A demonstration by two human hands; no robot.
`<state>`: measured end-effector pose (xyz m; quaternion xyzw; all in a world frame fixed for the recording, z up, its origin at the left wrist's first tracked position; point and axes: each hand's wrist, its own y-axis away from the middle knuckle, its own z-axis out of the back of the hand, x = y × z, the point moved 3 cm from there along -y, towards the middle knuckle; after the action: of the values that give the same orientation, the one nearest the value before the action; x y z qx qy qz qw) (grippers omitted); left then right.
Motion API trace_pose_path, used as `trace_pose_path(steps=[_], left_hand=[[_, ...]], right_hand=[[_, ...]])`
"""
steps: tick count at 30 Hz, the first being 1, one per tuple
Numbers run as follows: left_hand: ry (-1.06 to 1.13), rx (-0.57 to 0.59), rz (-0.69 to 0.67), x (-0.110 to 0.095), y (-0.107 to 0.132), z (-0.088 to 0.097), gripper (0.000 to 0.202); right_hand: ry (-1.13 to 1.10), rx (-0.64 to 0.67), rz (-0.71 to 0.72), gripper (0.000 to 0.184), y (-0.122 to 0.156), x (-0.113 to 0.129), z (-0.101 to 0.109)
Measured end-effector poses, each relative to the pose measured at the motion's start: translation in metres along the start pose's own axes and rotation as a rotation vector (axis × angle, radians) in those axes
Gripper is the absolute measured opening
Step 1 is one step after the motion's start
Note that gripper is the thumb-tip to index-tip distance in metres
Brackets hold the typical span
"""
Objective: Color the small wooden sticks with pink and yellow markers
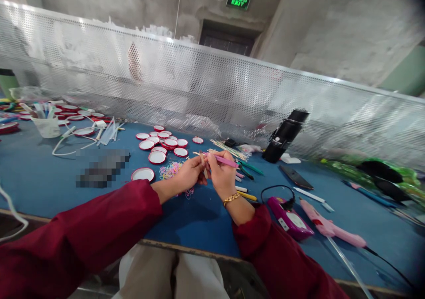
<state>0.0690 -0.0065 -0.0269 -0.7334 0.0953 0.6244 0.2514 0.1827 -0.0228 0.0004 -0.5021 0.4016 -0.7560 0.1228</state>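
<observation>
Both hands meet above the blue table. My right hand (222,174), with a gold chain bracelet at its wrist, is closed on a slim pink pen-like tool (226,161); its tip points left toward the other hand. My left hand (191,173) is closed, its fingertips pinching a small tan strip (204,164) close to that tip. The strip's lower end lies partly behind the fingers. Just beyond the left hand is a heap of small coloured rubber bands (170,170), partly covered by it. Thin wooden sticks (229,149) lie behind the right hand.
Red-rimmed lids (156,157) lie left of centre. A pixelated dark object (103,168) and a white cup of pens (46,126) are further left. At right are a black bottle (283,137), a purple box (290,219) and a pink glue gun (327,226). A perforated metal panel (206,86) stands behind.
</observation>
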Motion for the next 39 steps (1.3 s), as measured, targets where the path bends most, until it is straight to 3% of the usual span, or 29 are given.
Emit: trace_pose_path(steps=[32, 39], left_hand=[[-0.061, 0.042, -0.025, 0.003, -0.001, 0.001, 0.035], [-0.072, 0.042, -0.034, 0.004, -0.002, 0.002, 0.033]], right_hand=[[-0.079, 0.013, -0.037, 0.02, 0.001, 0.011, 0.0], [-0.071, 0.031, -0.042, 0.021, 0.001, 0.003, -0.002]])
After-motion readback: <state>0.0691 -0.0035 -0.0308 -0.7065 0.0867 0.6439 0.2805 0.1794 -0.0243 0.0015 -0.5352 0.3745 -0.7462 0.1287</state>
